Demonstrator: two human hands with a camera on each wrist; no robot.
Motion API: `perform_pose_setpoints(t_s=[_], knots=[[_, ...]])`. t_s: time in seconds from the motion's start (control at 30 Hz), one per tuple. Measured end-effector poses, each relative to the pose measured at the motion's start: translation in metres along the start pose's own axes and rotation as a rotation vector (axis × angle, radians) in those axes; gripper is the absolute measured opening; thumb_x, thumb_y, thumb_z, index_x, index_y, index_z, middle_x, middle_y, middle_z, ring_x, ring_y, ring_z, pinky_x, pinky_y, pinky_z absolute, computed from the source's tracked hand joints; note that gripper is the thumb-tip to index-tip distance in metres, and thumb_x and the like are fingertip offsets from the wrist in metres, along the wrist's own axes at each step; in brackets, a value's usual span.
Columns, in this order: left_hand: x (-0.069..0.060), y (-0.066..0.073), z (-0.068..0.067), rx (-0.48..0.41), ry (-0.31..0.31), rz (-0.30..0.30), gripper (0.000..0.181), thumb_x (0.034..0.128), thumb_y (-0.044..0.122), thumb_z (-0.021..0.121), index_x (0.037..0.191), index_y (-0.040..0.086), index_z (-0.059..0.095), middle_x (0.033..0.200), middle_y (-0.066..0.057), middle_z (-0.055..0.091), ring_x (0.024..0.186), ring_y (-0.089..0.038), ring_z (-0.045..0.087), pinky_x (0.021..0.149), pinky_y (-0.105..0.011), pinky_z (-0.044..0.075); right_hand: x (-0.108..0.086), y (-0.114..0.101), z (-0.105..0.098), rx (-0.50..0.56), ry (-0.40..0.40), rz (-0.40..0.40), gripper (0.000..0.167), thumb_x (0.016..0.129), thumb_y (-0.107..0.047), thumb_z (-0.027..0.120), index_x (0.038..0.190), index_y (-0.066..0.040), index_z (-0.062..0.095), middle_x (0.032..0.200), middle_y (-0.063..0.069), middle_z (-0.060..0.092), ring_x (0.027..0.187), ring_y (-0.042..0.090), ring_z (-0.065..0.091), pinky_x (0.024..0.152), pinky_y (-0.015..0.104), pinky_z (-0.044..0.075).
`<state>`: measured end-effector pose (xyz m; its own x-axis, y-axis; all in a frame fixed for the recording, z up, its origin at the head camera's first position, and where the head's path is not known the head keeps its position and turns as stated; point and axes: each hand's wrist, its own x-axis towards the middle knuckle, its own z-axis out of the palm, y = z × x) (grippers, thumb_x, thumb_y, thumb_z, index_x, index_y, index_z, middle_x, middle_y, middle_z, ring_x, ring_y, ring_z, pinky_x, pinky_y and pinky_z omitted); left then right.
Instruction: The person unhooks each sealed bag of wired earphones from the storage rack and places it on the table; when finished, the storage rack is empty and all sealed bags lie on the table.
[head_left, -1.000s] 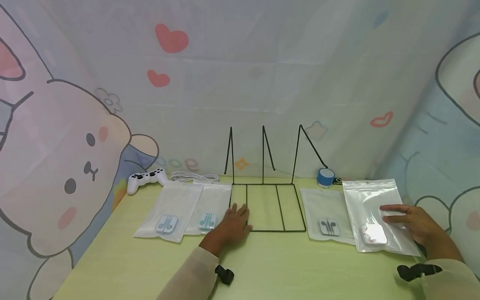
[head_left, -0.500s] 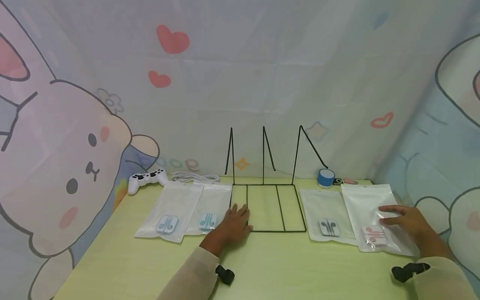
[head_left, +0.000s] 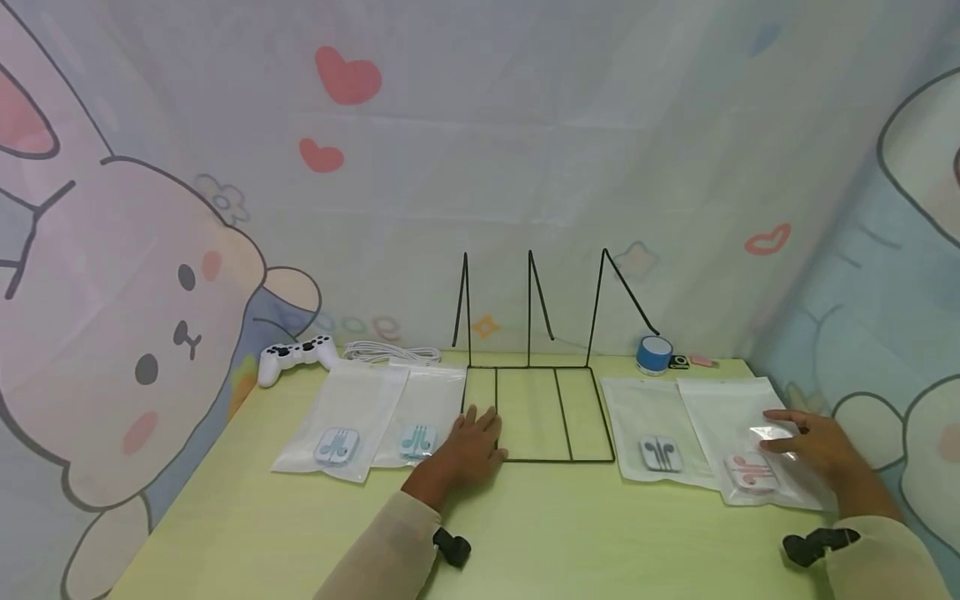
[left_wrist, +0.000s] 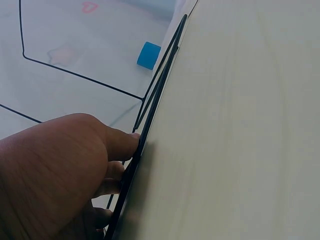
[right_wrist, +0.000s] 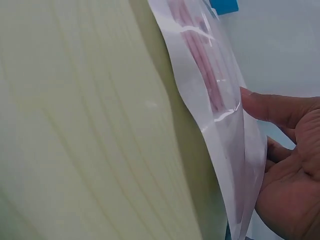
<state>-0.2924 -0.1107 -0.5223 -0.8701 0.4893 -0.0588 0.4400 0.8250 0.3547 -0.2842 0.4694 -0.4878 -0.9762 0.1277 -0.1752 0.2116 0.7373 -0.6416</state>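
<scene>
My left hand (head_left: 471, 448) lies with relaxed fingers on the left part of a black wire rack (head_left: 529, 310). In the left wrist view, its thumb (left_wrist: 125, 145) touches the rack's front bar (left_wrist: 159, 85). On the right, my right hand (head_left: 813, 443) rests thumb and forefinger on a white zip pouch (head_left: 723, 404) holding pink earphones in a case (head_left: 752, 472). The right wrist view has the thumb (right_wrist: 272, 107) against that pouch's clear face; the other fingertips are partly hidden. A pouch with grey earphones (head_left: 637, 408) lies partly under its left edge.
Two more pouches, one with blue earphones (head_left: 360, 400) and one with teal earphones (head_left: 437, 392), lie left of the rack. Behind them are a white game controller (head_left: 298, 357) and a coiled white cable (head_left: 390, 352). A blue cylinder (head_left: 654, 355) stands at the back right.
The pink-earphone pouch has come down flatter on the table and shifted slightly, uncovering a small pink item behind it. My right hand moved slightly left with it; the left hand stayed put.
</scene>
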Motion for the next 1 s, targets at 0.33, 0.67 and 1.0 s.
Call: perform_pose_setpoints(t_s=[0.33,0.67,1.0], knots=[[0.001,0.0,0.001,0.0,-0.001,-0.005,0.067,0.1154,0.038,0.047,0.17,0.001,0.035,0.181,-0.018,0.028,0.169,-0.05,0.016,0.137,-0.062,0.019,-0.002,0.001,0.001,-0.023,0.036,-0.102,0.092,0.093,-0.029,0.086,0.159,0.012,0.039,0.163,0.051,0.024,0.151,0.072,0.026,0.115,0.077,0.036],[0.003,0.0,0.002,0.045,0.009,-0.008,0.066,0.1155,0.039,0.047,0.17,0.002,0.036,0.18,-0.017,0.03,0.169,-0.049,0.02,0.137,-0.061,0.022,0.001,0.0,0.005,0.018,0.056,-0.176,0.088,0.092,-0.027,0.087,0.159,0.011,0.043,0.168,0.048,0.018,0.154,0.073,0.017,0.118,0.085,0.026],[0.003,0.001,-0.006,0.089,0.023,-0.027,0.066,0.1123,0.04,0.056,0.164,0.001,0.046,0.177,-0.019,0.038,0.167,-0.045,0.03,0.134,-0.062,0.03,-0.004,-0.014,0.014,0.043,0.043,-0.228,0.086,0.095,-0.028,0.085,0.16,0.01,0.042,0.169,0.043,0.026,0.157,0.071,0.017,0.117,0.086,0.025]])
